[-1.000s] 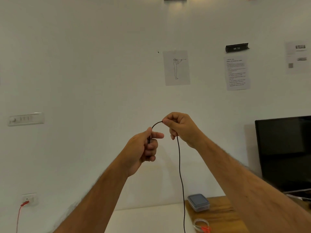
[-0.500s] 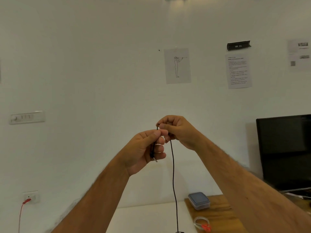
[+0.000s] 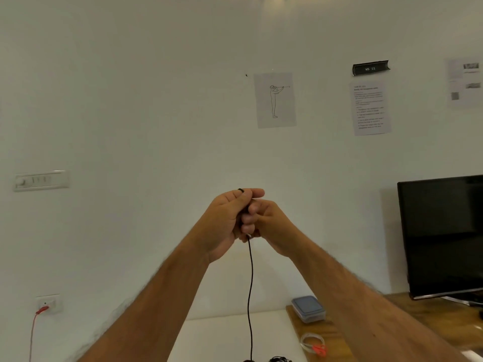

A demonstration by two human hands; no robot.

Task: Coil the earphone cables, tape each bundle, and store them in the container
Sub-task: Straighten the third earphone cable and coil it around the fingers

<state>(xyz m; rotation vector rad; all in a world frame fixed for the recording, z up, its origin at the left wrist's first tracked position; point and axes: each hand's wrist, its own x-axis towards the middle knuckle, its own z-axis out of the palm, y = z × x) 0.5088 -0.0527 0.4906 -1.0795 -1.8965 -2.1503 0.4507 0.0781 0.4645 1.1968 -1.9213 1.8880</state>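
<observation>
Both hands are raised in front of the wall and pressed together. My left hand (image 3: 224, 220) is closed around a small coil of the black earphone cable (image 3: 251, 283); a loop end shows above its fingers. My right hand (image 3: 271, 226) pinches the same cable against the left. The rest of the cable hangs straight down to the table's bottom edge, where more black cable (image 3: 279, 359) lies. A clear lidded container (image 3: 308, 309) sits closed on the wooden desk. A roll of clear tape (image 3: 312, 342) with a red tab lies in front of it.
A black monitor (image 3: 444, 236) stands on the wooden desk (image 3: 326, 333) at the right. A white tabletop (image 3: 222, 335) adjoins the desk on the left. Papers hang on the wall; a red cord (image 3: 32, 333) is plugged into a low socket.
My right hand brought its loop of cable over to my left hand; the hands, apart a second ago, now touch. The hanging cable has shifted slightly left.
</observation>
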